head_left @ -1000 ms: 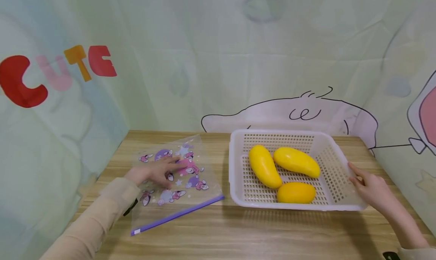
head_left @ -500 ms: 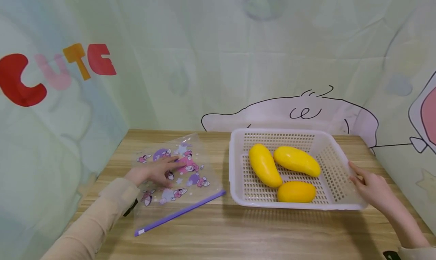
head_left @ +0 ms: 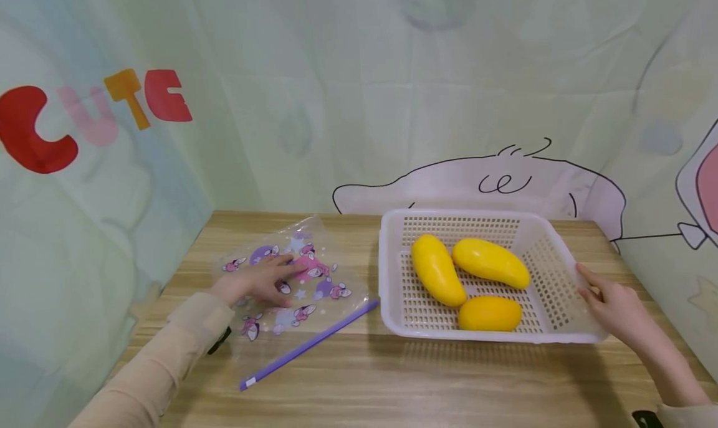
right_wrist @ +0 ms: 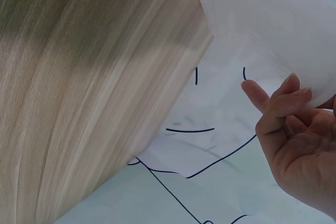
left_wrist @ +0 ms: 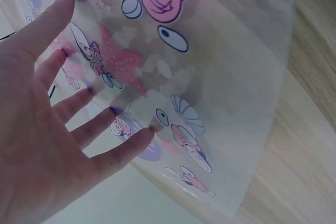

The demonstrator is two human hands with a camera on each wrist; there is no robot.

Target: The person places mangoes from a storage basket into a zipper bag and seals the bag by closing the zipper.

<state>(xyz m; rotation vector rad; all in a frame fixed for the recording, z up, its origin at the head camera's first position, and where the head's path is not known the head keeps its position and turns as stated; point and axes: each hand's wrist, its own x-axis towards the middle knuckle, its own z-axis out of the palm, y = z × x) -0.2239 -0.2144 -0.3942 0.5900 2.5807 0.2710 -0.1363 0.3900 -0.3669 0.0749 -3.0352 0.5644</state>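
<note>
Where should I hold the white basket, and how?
I'd grip the white basket by its rim at both short ends, hands coming in from the sides: it's oblong and open-topped, and the right hand grips its right end.

Hand posture, head view
Left hand (head_left: pixel 259 282): centre-left of frame, fingers (head_left: pixel 287 270) spread. Right hand (head_left: pixel 616 306): lower right, fingers curled in a grip.

Bag (head_left: pixel 314 294) turned counterclockwise, zip end (head_left: pixel 371 307) nearer basket (head_left: pixel 499 336).
</note>
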